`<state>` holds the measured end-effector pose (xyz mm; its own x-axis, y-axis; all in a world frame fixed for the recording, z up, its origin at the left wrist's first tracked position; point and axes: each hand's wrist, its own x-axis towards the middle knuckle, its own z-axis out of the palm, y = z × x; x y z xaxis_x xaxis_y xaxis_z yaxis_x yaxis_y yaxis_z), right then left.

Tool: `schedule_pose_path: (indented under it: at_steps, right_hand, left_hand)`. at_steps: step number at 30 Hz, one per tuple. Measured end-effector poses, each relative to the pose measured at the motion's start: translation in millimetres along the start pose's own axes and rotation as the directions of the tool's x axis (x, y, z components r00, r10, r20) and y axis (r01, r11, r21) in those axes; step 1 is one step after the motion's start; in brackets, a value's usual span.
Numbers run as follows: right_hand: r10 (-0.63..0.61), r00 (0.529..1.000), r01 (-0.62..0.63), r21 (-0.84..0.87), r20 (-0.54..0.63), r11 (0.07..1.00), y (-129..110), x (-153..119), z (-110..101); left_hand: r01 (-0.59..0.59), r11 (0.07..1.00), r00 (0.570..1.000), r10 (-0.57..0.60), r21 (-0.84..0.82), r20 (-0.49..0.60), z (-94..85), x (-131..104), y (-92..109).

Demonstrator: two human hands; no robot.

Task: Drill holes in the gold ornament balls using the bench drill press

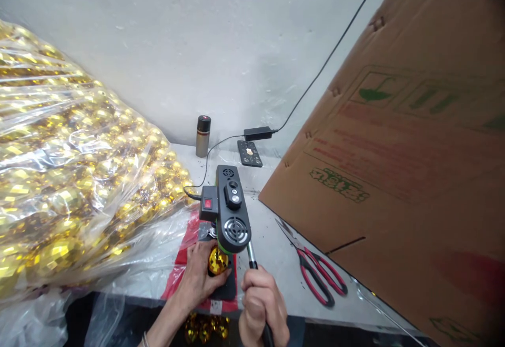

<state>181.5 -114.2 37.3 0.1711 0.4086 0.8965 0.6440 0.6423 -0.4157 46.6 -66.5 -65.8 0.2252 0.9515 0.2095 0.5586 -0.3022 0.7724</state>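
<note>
My left hand [197,276] is closed around a shiny gold faceted ball [216,264] and steadies it on the dark base, under the head of a black bench machine [232,207]. That machine, which looks like a small drill press, has round vents and a red switch [208,203] on a side box. A metal lever [251,255] with a black grip sticks out towards me, and my right hand [265,302] is wrapped around it. The machine's head hides where the tool meets the ball. Red sheeting [177,271] lies beneath the base.
Scissors [315,273] with red-black handles lie to the right, beside a large cardboard box [394,179]. A clear bag of gold balls [87,168] fills the left. Behind stand a bottle [202,136], a dark phone [250,153] and a power adapter [258,133]. More gold balls [205,328] sit below the table edge.
</note>
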Motion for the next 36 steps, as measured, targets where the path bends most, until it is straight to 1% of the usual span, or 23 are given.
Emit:
schedule_pose_path:
  at_steps: [1, 4, 9, 11, 14, 17, 19, 23, 27, 30, 36]
  right_hand:
    - [0.009, 0.999, -0.009, -0.011, -0.038, 1.000, -0.1, -2.8, 2.8]
    - [0.040, 0.994, -0.043, -0.031, -0.104, 0.999, -3.9, -7.0, 10.3]
    - [0.113, 0.984, -0.120, -0.047, -0.137, 0.992, -11.7, -7.8, 14.6]
    - [0.122, 0.983, -0.131, -0.055, -0.138, 0.990, -11.6, -9.0, 14.3]
    - [0.111, 0.986, -0.118, -0.048, -0.121, 0.992, -8.8, -11.6, 14.6]
    - [0.106, 0.983, -0.110, -0.019, -0.153, 0.994, -6.3, -13.4, 15.4]
    - [0.107, 0.981, -0.110, -0.011, -0.159, 0.994, -5.5, -13.8, 15.3]
    - [0.116, 0.986, -0.118, -0.008, -0.117, 0.993, -3.8, -14.5, 14.2]
    - [0.104, 0.984, -0.102, 0.020, -0.145, 0.995, -3.6, -14.8, 15.6]
    - [0.140, 0.980, -0.136, 0.036, -0.144, 0.990, -4.8, -13.8, 17.0]
    - [0.120, 0.985, -0.112, 0.067, -0.127, 0.991, -0.4, -19.7, 18.2]
  left_hand:
    - [0.000, 1.000, 1.000, 0.000, -0.005, 0.001, 0.1, -0.1, 0.0]
    - [0.000, 1.000, 1.000, 0.000, -0.024, 0.013, -0.5, 0.0, 0.5]
    - [0.016, 0.999, 0.999, -0.015, -0.030, 0.030, -2.3, 0.3, 2.0]
    - [0.014, 1.000, 0.999, -0.013, -0.025, 0.033, -1.9, 0.2, 1.7]
    - [0.010, 1.000, 1.000, -0.010, -0.003, 0.006, 0.6, 0.1, -0.1]
    - [0.012, 1.000, 1.000, -0.012, 0.020, -0.021, 3.3, 0.4, -1.9]
    - [0.012, 1.000, 1.000, -0.012, 0.027, -0.021, 4.2, 0.7, -2.3]
    - [0.012, 0.999, 1.000, -0.011, 0.036, -0.026, 4.3, 1.1, -1.2]
    - [0.020, 0.999, 1.000, -0.020, 0.038, -0.014, 3.2, 1.8, 0.6]
    - [0.028, 0.999, 1.000, -0.027, 0.038, -0.004, 2.0, 2.4, 1.9]
    - [0.027, 0.999, 1.000, -0.027, 0.035, 0.002, 2.1, 3.0, 1.8]
